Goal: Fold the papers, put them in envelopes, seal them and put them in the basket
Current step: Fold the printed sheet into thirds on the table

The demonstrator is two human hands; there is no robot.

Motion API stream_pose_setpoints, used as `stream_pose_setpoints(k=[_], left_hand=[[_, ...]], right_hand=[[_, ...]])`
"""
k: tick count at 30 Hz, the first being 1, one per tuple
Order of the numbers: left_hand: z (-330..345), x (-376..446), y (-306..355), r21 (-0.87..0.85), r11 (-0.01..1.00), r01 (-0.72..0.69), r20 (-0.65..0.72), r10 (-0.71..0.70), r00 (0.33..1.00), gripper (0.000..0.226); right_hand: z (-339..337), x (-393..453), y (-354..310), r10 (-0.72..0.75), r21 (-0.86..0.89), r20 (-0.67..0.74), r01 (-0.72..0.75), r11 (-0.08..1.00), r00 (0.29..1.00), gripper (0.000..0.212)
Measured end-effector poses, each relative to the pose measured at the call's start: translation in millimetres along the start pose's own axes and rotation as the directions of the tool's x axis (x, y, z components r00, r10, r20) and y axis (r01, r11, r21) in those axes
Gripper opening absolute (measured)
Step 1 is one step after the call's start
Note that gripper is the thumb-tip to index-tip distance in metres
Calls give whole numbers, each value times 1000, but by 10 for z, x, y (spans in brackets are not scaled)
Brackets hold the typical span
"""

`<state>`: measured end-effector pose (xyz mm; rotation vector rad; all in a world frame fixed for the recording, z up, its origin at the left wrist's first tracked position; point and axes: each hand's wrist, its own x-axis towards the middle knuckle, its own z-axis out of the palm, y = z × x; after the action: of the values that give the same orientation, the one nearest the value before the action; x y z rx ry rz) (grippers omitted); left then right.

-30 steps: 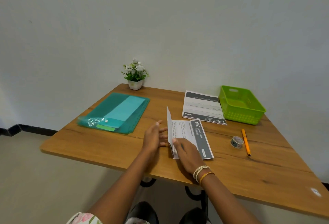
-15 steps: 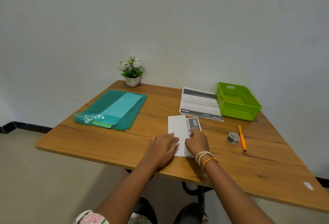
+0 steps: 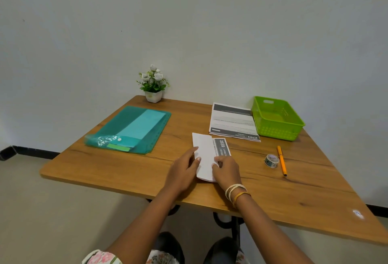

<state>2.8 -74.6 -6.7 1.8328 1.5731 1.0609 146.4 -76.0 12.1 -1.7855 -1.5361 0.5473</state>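
A plain pale wall is met at its foot by a wooden table point(image 3: 126, 171), on which the work is laid out. The fingers point(image 3: 194, 155) of the left hand point(image 3: 183, 169) are held straight and close together and are pressed flat on the left part of the folded paper point(image 3: 206, 154); the fingers point(image 3: 217, 162) of the right hand point(image 3: 227, 170) are bent at the knuckles, with the tips pressed down on the flap's free edge, and whether anything is pinched there cannot be told. A second ago the left flap of this sheet was stood upright beside the left hand; half a second ago it had been brought over, and now it is laid flat across the printed face, so that only a strip bearing "2659" is left uncovered on the right. The first fold can therefore be judged as nearly set, with the crease being firmed, and a further fold may be needed before the sheet fits an envelope. Beyond the hands, a second printed sheet point(image 3: 233, 123) is lying unfolded, just beside the green basket point(image 3: 279, 131), in which nothing can be seen. A roll of tape point(image 3: 271, 160) and an orange pen point(image 3: 281, 160) are lying close together to the right. On the left a teal plastic folder point(image 3: 130, 129) is placed, in which envelopes appear to be kept, and a small potted plant point(image 3: 153, 84) is set at the far edge
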Motion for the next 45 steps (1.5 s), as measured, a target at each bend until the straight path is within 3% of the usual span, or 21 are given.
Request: stream_pose_setpoints(k=[4,6,8,12,15,20,25,29,34,40,45], left_hand=[[-55,-19,28,-280,960,10,-26,-18,1000,43],[-61,-25,20,-308,951,22,-30,-33,999,45],[-63,-36,4,-297,955,17,-25,-26,999,47],[-74,-53,29,-216,976,-23,-1,23,1000,47],[-58,-64,26,-119,990,-70,33,74,997,46],[-14,-55,22,100,986,-132,81,124,989,46],[8,-48,27,201,970,-138,74,125,989,46],[4,-60,41,259,946,-192,74,179,981,47],[38,-40,25,364,905,-222,77,208,975,46],[45,-58,18,404,891,-207,15,220,975,47],[38,-75,52,469,860,-200,39,206,978,57]], right_hand=[[33,-11,-39,-67,-191,26,71,979,997,34],[34,-6,-67,-87,-232,59,98,968,995,35],[17,-9,-95,-104,-158,110,121,980,988,44],[-73,4,-160,-73,104,221,51,993,973,67],[-123,28,-188,-52,75,299,31,997,953,81],[-226,99,-173,-48,36,259,40,999,965,44],[-381,206,-67,45,132,215,-75,988,976,42],[-504,310,76,140,152,225,-176,973,964,27],[-659,405,153,230,143,348,-294,945,909,34],[-837,520,78,153,-66,506,-139,988,849,37],[-829,540,51,208,-99,617,-187,977,759,43]])
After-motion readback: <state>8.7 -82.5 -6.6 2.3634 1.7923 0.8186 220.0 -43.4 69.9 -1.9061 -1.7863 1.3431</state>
